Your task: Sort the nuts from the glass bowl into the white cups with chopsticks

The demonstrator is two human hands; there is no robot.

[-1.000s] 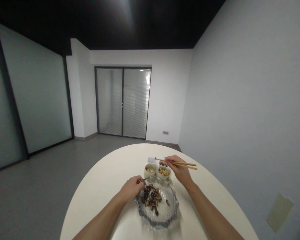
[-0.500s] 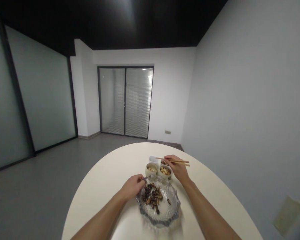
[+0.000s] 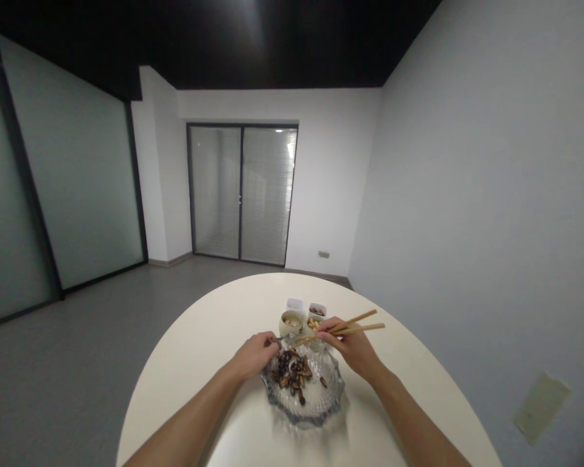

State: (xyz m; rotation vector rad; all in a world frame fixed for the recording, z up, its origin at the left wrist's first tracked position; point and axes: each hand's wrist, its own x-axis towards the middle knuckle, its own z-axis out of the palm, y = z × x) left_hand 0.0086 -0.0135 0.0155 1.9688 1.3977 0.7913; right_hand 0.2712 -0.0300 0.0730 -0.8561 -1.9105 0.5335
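A clear glass dish [image 3: 304,408] with a heap of dark nuts or seeds [image 3: 292,376] sits on the round white table [image 3: 209,363] close to me. My left hand [image 3: 254,354] grips the dish's far-left rim with its fingers closed. My right hand [image 3: 351,346] holds a pair of wooden chopsticks [image 3: 343,326], tips pointing left over the dish's far edge. Just beyond the dish stand small cups: one cream cup [image 3: 291,321] with pale pieces, one [image 3: 314,323] with peanuts, one [image 3: 317,311] with dark pieces, and a white cup [image 3: 295,304].
The table's right side runs close to a grey wall [image 3: 467,194]. Grey floor, frosted glass panels and a glass door [image 3: 241,194] lie beyond the table.
My right hand has drawn back from the small cups toward the dish, and the chopstick tips have swung down over the dish's far rim. The left hand stays on the rim.
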